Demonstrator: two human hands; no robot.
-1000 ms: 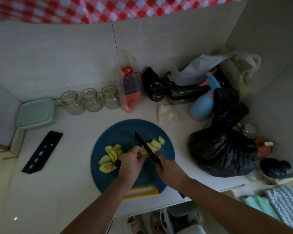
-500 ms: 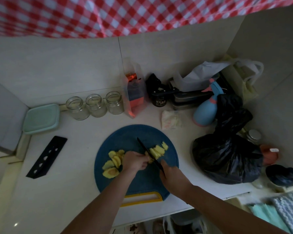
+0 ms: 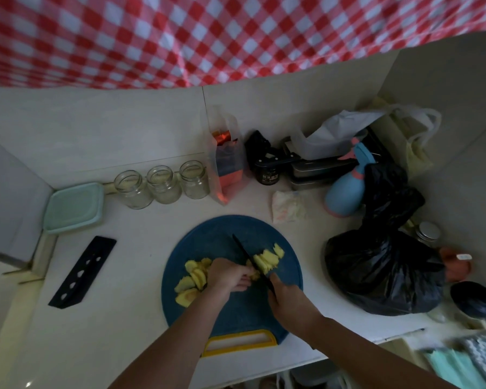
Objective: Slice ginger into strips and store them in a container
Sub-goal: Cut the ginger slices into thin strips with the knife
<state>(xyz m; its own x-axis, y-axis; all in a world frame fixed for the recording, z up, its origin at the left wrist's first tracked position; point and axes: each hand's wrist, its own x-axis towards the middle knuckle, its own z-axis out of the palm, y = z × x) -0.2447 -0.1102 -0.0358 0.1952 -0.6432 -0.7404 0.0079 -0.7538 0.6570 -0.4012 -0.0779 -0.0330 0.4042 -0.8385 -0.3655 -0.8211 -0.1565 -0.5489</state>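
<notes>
A round blue cutting board [image 3: 230,313] with a yellow handle lies at the counter's front. Yellow ginger slices [image 3: 192,279] are piled on its left, and cut ginger pieces [image 3: 267,258] lie right of the blade. My left hand [image 3: 227,275] holds down a piece of ginger with curled fingers. My right hand [image 3: 288,301] grips the handle of a black knife [image 3: 249,255], whose blade stands on the ginger just right of my left fingers. A mint-green lidded container [image 3: 73,207] sits at the far left.
Three open glass jars [image 3: 162,183] stand by the back wall. A black knife sheath [image 3: 83,272] lies left of the board. A blue spray bottle [image 3: 345,192], a tied black bag [image 3: 382,265], a clear packet [image 3: 226,161] and a crumpled tissue [image 3: 288,206] crowd the right.
The view tilted upward, so the scene sits lower in frame. Both hands stay at the ginger, with the knife blade still beside my left fingers.
</notes>
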